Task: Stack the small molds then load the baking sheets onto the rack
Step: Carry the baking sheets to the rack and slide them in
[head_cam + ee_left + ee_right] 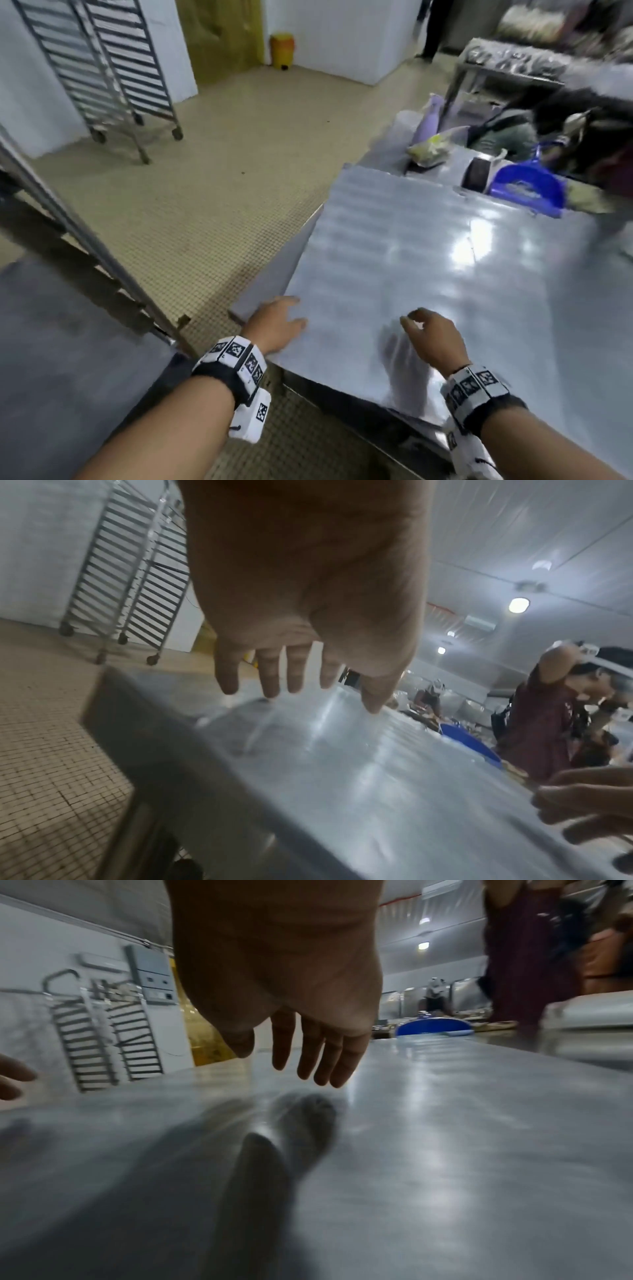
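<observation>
A broad, shiny steel surface (428,257) fills the right half of the head view; blur keeps me from telling a baking sheet from bare tabletop. My left hand (277,325) lies at its near left edge with fingers straight and spread, and the thumb tip (373,707) touches the metal. Just above the surface hovers my right hand (431,335), its fingers (308,1056) relaxed and hanging, holding nothing, a shadow under them. No small molds are in view. Tall steel racks (102,68) stand on wheels by the far left wall.
A slanted rack frame (68,222) and a dark grey flat surface (51,342) are close on my left. At the table's far end sit a blue tub (527,188), a lilac bottle (428,116) and bags. A person in maroon (548,723) stands there. Tiled floor (205,188) lies between.
</observation>
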